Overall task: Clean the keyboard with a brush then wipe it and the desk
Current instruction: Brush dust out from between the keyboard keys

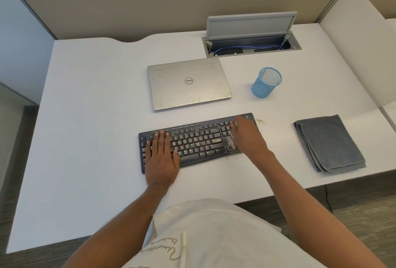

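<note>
A black keyboard [197, 141] lies on the white desk [96, 117], slightly turned. My left hand [161, 154] lies flat on its left half, fingers straight, pressing it down. My right hand [246, 137] is over the keyboard's right end, fingers curled round a small brush [231, 144] whose pale, blurred bristles touch the number-pad keys. Most of the brush is hidden under the hand. Brownish crumbs [260, 120] lie on the desk just right of the keyboard's far corner, and a few specks sit along its front edge. A folded grey cloth [330, 143] rests at the right.
A closed silver laptop [188, 83] lies behind the keyboard. A blue mesh pen cup [266, 82] stands to the laptop's right. An open cable hatch [250, 42] with blue wires sits at the back. Partition walls surround the desk.
</note>
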`<state>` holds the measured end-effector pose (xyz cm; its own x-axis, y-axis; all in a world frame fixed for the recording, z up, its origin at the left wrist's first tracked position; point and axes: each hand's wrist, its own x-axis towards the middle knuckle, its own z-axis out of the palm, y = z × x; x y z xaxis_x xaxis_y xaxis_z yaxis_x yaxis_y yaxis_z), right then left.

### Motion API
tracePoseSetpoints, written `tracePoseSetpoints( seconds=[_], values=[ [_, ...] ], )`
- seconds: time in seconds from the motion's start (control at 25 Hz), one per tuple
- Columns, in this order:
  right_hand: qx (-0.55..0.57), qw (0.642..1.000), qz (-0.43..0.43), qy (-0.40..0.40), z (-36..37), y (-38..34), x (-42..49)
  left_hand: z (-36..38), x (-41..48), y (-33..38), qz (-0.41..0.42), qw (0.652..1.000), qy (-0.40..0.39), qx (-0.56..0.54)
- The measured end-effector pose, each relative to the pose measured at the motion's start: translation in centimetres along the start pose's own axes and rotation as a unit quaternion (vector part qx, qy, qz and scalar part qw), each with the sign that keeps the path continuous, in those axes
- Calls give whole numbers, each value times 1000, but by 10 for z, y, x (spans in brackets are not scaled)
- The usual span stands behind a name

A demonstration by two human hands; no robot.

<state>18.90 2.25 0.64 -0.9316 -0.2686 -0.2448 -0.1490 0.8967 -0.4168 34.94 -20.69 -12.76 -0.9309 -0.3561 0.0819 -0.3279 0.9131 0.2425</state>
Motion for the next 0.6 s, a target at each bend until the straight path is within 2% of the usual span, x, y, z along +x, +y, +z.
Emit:
tracePoseSetpoints(
  seconds=[0.16,0.44,0.6],
  values=[
    [67,996,-27,58,-13,-11,4,0,0,0,2,1000,1,2],
    [33,999,12,26,5,0,-2,-1,0,0,-1,1000,1,-1],
    [44,999,-22,14,-8,-8,-1,-1,0,0,1,1000,-1,2]
  ],
)
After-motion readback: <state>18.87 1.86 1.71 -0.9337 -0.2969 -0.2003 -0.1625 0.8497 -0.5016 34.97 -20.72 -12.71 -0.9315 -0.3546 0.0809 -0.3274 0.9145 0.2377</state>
